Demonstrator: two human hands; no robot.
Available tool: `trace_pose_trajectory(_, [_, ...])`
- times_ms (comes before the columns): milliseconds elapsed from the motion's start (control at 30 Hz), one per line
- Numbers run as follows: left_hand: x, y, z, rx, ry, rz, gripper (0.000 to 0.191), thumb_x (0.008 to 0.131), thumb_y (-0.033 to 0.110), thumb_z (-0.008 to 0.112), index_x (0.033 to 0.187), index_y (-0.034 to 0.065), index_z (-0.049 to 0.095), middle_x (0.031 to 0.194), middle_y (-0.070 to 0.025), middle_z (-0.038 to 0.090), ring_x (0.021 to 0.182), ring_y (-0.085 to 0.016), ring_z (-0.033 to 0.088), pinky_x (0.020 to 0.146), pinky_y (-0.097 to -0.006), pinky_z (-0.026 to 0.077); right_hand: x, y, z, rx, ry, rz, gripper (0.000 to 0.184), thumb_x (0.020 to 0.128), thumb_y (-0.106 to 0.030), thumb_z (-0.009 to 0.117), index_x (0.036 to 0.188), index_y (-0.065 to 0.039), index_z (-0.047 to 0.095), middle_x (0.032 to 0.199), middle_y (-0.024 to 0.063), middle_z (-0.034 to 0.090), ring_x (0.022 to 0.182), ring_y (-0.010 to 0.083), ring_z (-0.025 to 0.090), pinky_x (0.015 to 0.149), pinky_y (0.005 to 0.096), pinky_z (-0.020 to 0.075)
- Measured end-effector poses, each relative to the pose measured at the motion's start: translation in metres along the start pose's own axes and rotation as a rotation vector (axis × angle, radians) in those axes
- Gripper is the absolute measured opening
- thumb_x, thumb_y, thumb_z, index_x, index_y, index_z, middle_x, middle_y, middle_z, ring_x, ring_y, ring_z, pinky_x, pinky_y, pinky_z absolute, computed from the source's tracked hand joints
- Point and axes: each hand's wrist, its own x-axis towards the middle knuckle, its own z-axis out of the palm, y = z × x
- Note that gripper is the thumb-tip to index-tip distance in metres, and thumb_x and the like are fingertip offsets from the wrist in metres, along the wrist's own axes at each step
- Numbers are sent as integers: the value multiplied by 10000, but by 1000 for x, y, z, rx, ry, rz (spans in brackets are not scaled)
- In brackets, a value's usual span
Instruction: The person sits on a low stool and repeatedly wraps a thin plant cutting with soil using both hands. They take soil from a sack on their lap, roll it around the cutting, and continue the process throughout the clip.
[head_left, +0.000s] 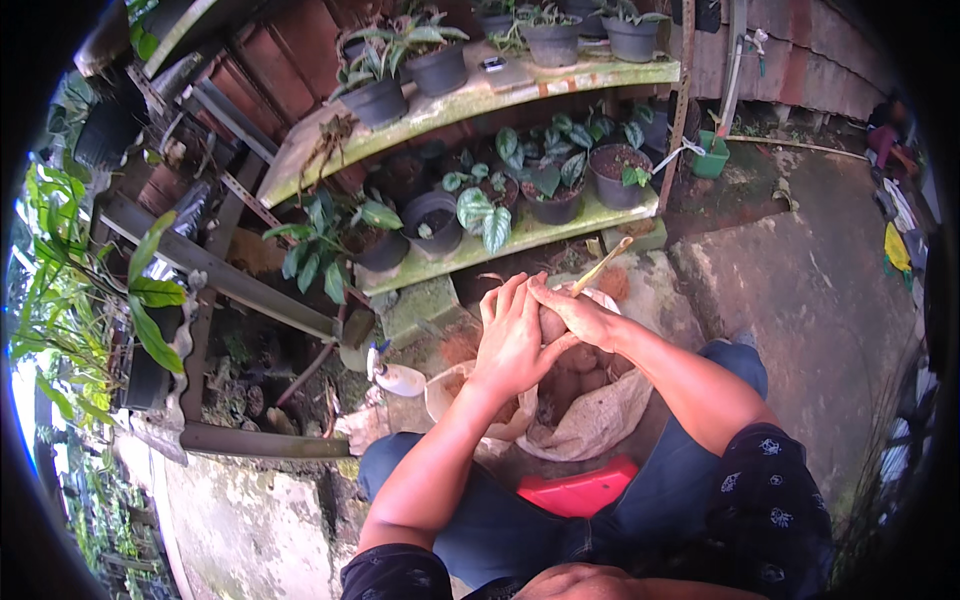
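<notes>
My left hand (510, 341) and my right hand (581, 315) are cupped around a rounded brown clump (553, 324), probably a root ball. A pale yellow-green shoot or stem (604, 264) sticks out beyond my right hand, up to the right. Below my hands an open white woven sack (604, 420) holds several rounded brown lumps. To its left stands a smaller whitish bag (444, 397) with brown fibre in it. My palms and the underside of the clump are hidden.
A white spray bottle (401, 379) lies left of the bags. Mossy plank shelves (480, 259) with potted plants stand ahead. A red plastic stool (581, 487) shows between my legs. A green pot (710, 155) stands right of the shelves. Another person (889, 139) is at the far right.
</notes>
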Motion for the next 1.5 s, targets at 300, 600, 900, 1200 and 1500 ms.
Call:
trace_pose_trajectory(300, [-34,17,19,-435,-174,16,963,856,355,854,1605,23,347,1536,-236,444,1460,-422,403,1225,-541,281,-48,35,14,-153,-57,-18,588,1134,-510,453,1562,-107,437,1479,83,527,1391,168,496,1085,347,498])
trace_pose_trajectory(600, [-1,24,-11,-776,-290,-39,1163,807,252,905,1698,85,176,1544,-160,496,1481,-335,414,1261,-488,285,-66,3,16,304,-18,31,586,1085,-506,575,1507,-107,502,1473,113,528,1388,203,506,1125,386,435])
trace_pose_trajectory(900, [18,20,-11,-403,-210,56,1261,566,607,969,1589,85,449,1401,-180,584,1383,-362,468,1183,-495,308,-57,-18,4,138,-165,-54,568,1068,-467,621,1460,-58,578,1451,123,541,1403,187,457,1154,386,382])
trace_pose_trajectory(1200, [15,1,-13,-237,-59,-27,1374,443,701,951,1598,148,453,1369,-128,591,1321,-367,477,1084,-533,324,-27,-29,22,-88,-165,-166,625,1089,-475,552,1514,-18,532,1529,131,532,1467,244,443,1217,401,336])
trace_pose_trajectory(1500, [3,-32,4,163,-120,-64,871,726,269,852,1542,247,547,1328,-96,593,1254,-351,498,1055,-534,359,11,35,22,-553,128,-67,667,1092,-550,515,1426,27,532,1298,162,651,1202,252,617,1010,395,487])
